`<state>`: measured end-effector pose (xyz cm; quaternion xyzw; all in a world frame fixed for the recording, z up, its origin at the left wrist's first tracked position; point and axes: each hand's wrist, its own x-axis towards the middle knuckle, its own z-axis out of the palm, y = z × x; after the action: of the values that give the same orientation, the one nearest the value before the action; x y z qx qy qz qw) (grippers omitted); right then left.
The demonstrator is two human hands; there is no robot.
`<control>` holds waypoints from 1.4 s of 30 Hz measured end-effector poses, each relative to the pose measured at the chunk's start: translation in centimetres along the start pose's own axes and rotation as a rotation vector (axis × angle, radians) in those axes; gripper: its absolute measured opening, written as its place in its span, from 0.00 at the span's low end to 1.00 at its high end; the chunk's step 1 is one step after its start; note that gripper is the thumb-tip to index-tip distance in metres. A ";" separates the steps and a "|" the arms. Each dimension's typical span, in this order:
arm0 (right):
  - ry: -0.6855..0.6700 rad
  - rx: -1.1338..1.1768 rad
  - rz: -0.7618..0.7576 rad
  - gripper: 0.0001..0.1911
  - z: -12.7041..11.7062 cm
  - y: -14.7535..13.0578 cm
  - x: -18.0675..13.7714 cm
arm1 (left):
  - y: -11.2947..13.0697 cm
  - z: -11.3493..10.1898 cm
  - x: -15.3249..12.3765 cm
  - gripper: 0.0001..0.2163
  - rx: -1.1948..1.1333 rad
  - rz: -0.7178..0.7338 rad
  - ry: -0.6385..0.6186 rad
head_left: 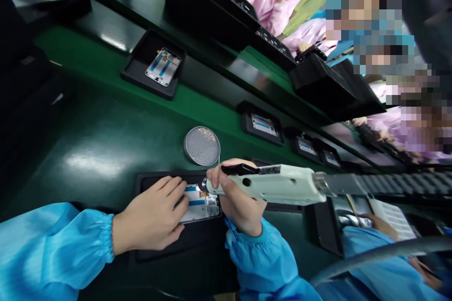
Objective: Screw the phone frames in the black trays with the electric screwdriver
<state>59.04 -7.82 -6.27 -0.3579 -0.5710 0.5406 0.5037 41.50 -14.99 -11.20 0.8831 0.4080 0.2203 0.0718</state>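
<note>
My right hand [242, 202] is wrapped round a pale green electric screwdriver [282, 184], its tip pointing left and down at a phone frame [199, 211]. That frame is silvery with blue strips and lies in a black tray [158, 254]. With fingers stretched out, my left hand [155, 214] rests on the left part of the phone frame and covers some of it. The driver's bit end sits over the frame's upper part; whether it touches a screw cannot be seen. Just beyond the tray stands a round grey screw dish [202, 146] with small screws along its far side.
A line beyond my bench carries black trays with phone frames, such as one frame [163, 67] at upper left and another [264, 125] further right. Black bins [335, 84] stand behind. At right, a co-worker's blue sleeve [374, 258] is close, with a grey hose [381, 254] crossing before it.
</note>
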 end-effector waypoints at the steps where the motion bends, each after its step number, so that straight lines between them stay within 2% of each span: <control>1: -0.001 0.009 0.000 0.10 0.1 0.1 0.1 | 0.0 0.0 0.0 0.18 -0.001 0.004 -0.003; 23: -0.001 -0.003 0.012 0.08 0.5 -0.8 0.4 | 0.1 0.0 -0.1 0.20 -0.022 -0.005 -0.039; 34: -0.020 0.066 -0.008 0.10 1.5 -1.4 0.2 | -0.4 -0.2 -0.1 0.15 -0.020 0.049 -0.023; 42: -0.007 0.071 -0.007 0.09 1.6 -1.6 0.1 | -0.5 0.0 -0.2 0.15 -0.032 0.053 -0.044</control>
<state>57.67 -8.36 -4.49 -0.3358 -0.5543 0.5602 0.5159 41.04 -14.84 -11.42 0.8970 0.3791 0.2090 0.0890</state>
